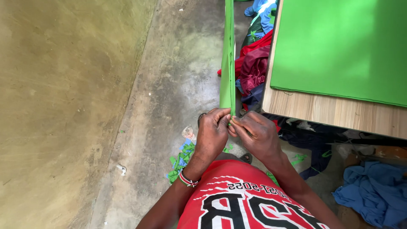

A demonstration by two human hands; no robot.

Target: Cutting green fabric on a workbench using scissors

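Both our grips close on the near end of the green fabric strip (pixel 227 63): our left hand (pixel 212 133) pinches its edge between thumb and fingers, and our right hand (pixel 256 135) pinches just beside it, the two hands touching at the fingertips. From that pinch the strip runs straight away from us, taut and folded lengthwise, just left of the bench (pixel 330 111). We judge it light, soft and limp; it keeps a line only while we hold tension, and it will sag or twist once slack. Fingertip holds at the folded edge look best, since a broad grasp would crumple the fold. It does not look slippery or fragile, though the cut edge may fray. On the bench lies a larger green fabric sheet (pixel 343 46), flat, its edge near the bench front. Between strip and bench a heap of red and blue cloth (pixel 254 63) crowds the floor, so room there is tight. Left of the strip the concrete floor (pixel 169 85) offers open room up to the wall (pixel 63 106), apart from green scraps (pixel 180 163) below our left hand.
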